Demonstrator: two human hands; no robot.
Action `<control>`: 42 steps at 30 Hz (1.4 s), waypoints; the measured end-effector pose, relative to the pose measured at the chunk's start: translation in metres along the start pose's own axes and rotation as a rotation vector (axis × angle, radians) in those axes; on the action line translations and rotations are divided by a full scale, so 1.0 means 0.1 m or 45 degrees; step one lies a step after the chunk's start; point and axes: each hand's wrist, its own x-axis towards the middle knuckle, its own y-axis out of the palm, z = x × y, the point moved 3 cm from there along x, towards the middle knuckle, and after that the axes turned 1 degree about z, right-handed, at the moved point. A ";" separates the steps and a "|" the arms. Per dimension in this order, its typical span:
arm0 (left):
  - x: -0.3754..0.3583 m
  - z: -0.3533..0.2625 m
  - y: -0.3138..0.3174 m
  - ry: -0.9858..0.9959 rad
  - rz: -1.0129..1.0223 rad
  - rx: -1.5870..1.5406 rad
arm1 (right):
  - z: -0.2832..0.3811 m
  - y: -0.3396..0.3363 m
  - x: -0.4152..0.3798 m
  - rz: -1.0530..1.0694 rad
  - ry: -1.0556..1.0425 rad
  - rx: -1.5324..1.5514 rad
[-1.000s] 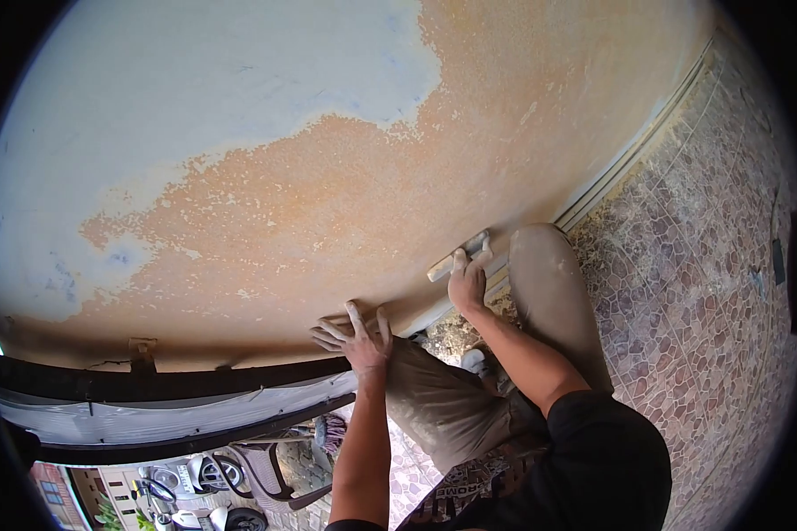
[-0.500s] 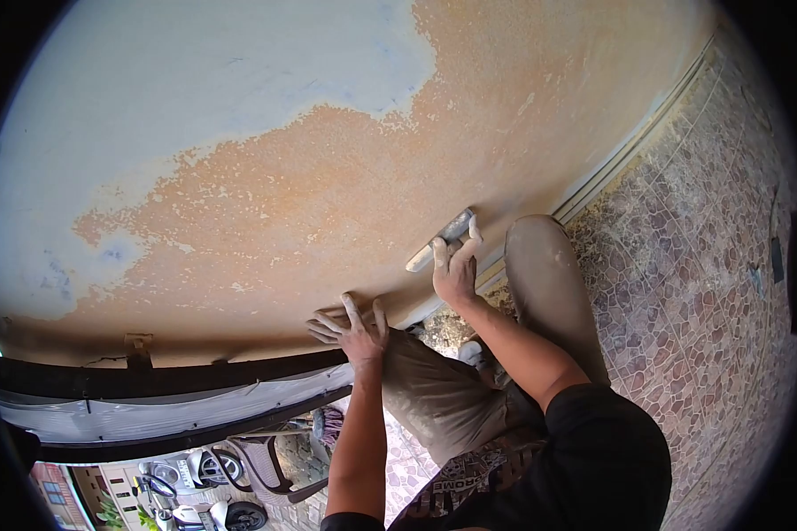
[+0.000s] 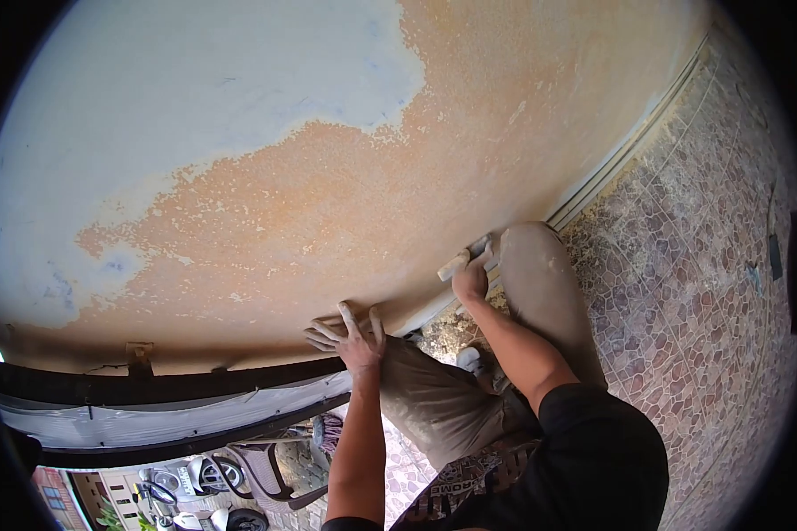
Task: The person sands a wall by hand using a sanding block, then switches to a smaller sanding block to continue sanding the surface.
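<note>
Dusty fingers of my right hand [image 3: 471,280] are wrapped round a narrow sanding block [image 3: 454,265]. The block lies at the low part of the wall [image 3: 283,212], close beside my bent knee [image 3: 540,261]; its far end is partly hidden by my fingers. My left hand [image 3: 359,350] rests against the wall with its fingers spread and holds nothing. Around both hands the wall is worn to an orange-tan layer with pale specks, while whitish paint [image 3: 239,80] remains in the upper left of the view.
Pale dust lies on the stone-patterned tile floor [image 3: 673,310] along the wall's base. At the lower left runs a dark frame with clear plastic sheeting [image 3: 177,411]. Beyond it stand a chair [image 3: 270,478] and a parked motorcycle [image 3: 186,478].
My right hand and the sanding block have moved down and to the right in the picture, nearer my knee. My left hand stays spread on the wall.
</note>
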 end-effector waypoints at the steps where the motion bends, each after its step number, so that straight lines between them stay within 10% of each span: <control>1: 0.00 -0.01 -0.01 -0.019 0.031 0.011 | -0.39 0.19 0.08 -0.035 0.177 0.065; 4: -0.01 0.00 -0.03 0.001 0.003 -0.041 | 0.14 0.09 -0.14 -0.032 0.343 0.222; 7: -0.03 0.01 0.00 0.004 0.002 -0.020 | 0.49 -0.03 -0.22 -0.015 -0.157 0.557; 9: -0.01 -0.01 0.01 -0.004 -0.013 -0.004 | 0.38 -0.10 -0.15 -0.136 -0.527 0.110; 12: -0.02 0.00 0.01 -0.021 0.019 0.022 | -0.29 0.03 0.10 0.104 0.553 0.120; 18: -0.03 0.01 0.04 -0.008 0.024 -0.011 | 0.60 -0.06 -0.26 -0.001 -0.258 0.351; 25: 0.00 0.00 0.02 0.004 0.006 0.022 | -0.13 0.09 0.01 -0.013 0.337 0.151; 30: -0.12 0.06 0.14 -0.082 0.131 -0.031 | 0.59 -0.17 -0.19 -0.015 -0.390 0.343; 35: 0.00 -0.02 0.02 0.012 -0.016 0.060 | -0.09 0.09 -0.04 -0.021 0.387 0.252; 38: -0.06 0.02 0.03 0.024 -0.018 0.012 | 0.65 -0.07 -0.31 -0.062 -0.383 0.338; 42: -0.05 0.04 0.04 0.005 -0.023 0.024 | 0.94 -0.44 0.03 -0.189 -0.437 0.381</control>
